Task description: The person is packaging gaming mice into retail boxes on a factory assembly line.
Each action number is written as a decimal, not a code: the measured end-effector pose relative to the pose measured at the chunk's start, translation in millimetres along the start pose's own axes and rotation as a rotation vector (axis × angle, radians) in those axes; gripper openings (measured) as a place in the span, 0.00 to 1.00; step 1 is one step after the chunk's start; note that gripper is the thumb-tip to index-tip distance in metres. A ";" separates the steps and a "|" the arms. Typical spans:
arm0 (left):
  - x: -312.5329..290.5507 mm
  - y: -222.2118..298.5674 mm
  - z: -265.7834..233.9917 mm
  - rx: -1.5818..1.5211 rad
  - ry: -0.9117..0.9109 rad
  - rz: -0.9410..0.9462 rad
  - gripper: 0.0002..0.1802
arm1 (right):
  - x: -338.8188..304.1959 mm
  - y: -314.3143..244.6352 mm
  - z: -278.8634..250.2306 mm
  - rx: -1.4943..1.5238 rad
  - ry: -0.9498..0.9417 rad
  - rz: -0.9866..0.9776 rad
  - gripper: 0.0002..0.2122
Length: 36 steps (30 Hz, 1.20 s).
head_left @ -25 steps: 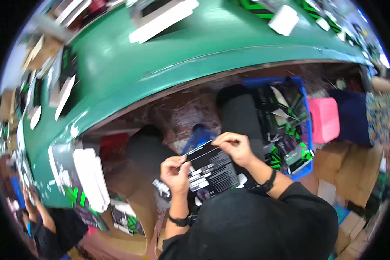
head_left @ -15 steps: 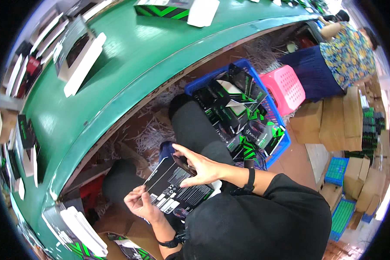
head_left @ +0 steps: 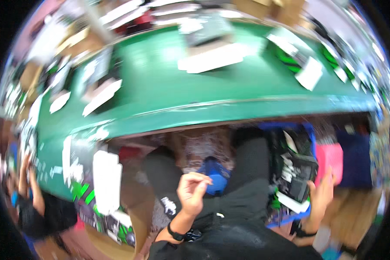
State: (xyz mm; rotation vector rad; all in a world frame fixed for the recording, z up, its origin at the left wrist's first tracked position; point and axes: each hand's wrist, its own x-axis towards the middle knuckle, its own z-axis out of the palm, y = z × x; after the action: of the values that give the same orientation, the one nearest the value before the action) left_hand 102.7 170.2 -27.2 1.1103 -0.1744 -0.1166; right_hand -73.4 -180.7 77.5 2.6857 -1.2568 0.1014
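Note:
My left hand is above my lap, thumb and fingertips pinched together. Anything between them is too small to make out. Out to the right, my right hand is blurred, its fingers stretched and apart, at the right side of the blue basket. Beside it, a black box with a white flap lies over other black and green boxes in that basket. Whether the hand touches the box is unclear. Beyond my left hand, a blue object is between my legs.
A long green table curves across ahead, with several opened boxes on it. White-flapped cartons stand at its near left, above a brown carton holding more boxes. A pink stool is right of the basket. Another person's arms show far left.
The view has swung left. The black box that was between my two hands has left them; my right hand has moved out to the basket, while my left remains over my lap.

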 end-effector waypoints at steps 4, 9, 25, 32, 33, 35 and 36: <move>-5.7 36.4 -25.8 -0.020 0.120 0.083 0.07 | -19.8 -93.4 24.9 0.506 -0.167 -0.236 0.37; 2.2 125.1 -80.6 0.461 0.372 0.243 0.08 | -54.6 -205.7 58.7 0.437 -0.480 -0.743 0.31; 28.9 288.7 -323.9 1.687 0.802 -0.470 0.39 | -50.9 -216.8 150.4 0.495 -0.341 -0.791 0.11; 33.1 324.9 -284.8 1.975 1.041 -0.226 0.40 | -51.7 -215.7 137.2 0.466 -0.446 -0.826 0.11; 33.8 335.3 -271.6 1.966 1.039 -0.148 0.40 | -52.2 -212.4 135.2 0.485 -0.516 -0.808 0.12; 37.6 351.0 -235.9 1.928 0.933 0.063 0.35 | -52.7 -206.6 125.3 0.588 -0.538 -0.773 0.10; 35.4 358.1 -212.6 1.891 0.856 0.162 0.33 | -52.5 -202.0 118.4 0.690 -0.570 -0.760 0.09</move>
State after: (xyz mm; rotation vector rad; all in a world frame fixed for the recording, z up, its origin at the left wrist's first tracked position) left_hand 181.8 508.5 205.2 2.8732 0.5466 0.8540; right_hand 46.4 -36.1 -71.8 3.7693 -0.1628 -0.4334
